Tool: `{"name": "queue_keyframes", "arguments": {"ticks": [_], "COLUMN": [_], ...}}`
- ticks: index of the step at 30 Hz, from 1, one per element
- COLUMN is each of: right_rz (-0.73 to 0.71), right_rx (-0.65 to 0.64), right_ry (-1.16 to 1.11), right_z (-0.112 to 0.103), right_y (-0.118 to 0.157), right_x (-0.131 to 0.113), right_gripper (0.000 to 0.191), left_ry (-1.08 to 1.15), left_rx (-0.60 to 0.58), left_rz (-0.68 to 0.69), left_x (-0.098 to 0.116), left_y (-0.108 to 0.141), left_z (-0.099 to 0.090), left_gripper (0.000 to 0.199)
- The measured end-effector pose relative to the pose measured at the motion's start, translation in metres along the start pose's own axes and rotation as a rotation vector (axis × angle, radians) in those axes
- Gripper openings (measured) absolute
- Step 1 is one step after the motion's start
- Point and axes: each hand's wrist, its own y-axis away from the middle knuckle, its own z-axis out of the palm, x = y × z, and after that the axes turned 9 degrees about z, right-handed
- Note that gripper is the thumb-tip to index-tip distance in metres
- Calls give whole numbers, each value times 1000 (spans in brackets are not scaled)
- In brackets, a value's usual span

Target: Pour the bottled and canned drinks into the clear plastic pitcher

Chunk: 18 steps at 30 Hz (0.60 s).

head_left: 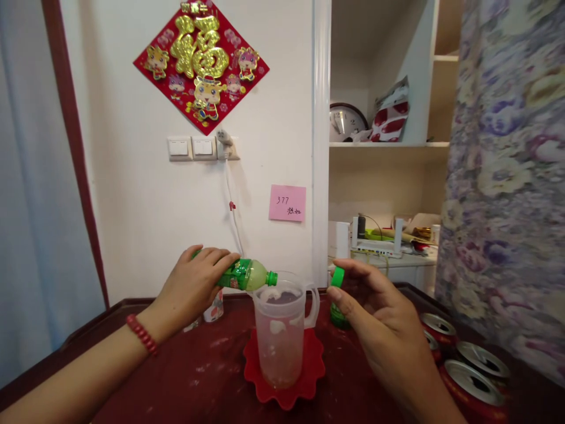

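Note:
My left hand point(196, 280) is wrapped round a green-labelled plastic bottle point(247, 275) of pale drink, tipped almost level. Its uncapped mouth is over the rim of a clear plastic pitcher point(282, 347), which has pale pieces inside. Under the pitcher lies a red scalloped plate point(315, 359). Between thumb and forefinger, my right hand point(375, 318) pinches a green bottle cap point(338, 277), to the right of the pitcher's handle. Behind that hand a second green object point(339, 318) stands on the table, mostly hidden.
Several opened red drink cans point(474, 386) stand at the right edge of the dark red table point(198, 383). A patterned cup point(214, 309) is behind my left wrist. A white router point(375, 244) sits on the shelf behind; a floral curtain point(507, 147) hangs at the right.

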Motion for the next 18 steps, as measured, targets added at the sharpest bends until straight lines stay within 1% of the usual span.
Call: {"name": "queue_keyframes", "arguments": {"ticks": [6, 9, 12, 15, 18], "right_rz": [-24, -34, -50, -67, -69], "right_rx": [15, 17, 37, 54, 55], "right_ry": [-13, -7, 13, 37, 48], "right_z": [-3, -4, -5, -6, -7], "right_y": [-2, -3, -5, -6, -6], "right_x": [-5, -8, -11, -14, -16], "right_gripper": [36, 35, 35, 35, 34], "left_ry": [-116, -79, -14, -1, -22], "left_rx": [98, 140, 188, 209, 194], "left_rz": [109, 148, 170, 201, 242], "left_x": [2, 6, 12, 15, 17], "left_y": [-14, -20, -25, -29, -32], "left_z": [0, -2, -2, -1, 2], "left_gripper": [60, 64, 60, 55, 54]}}
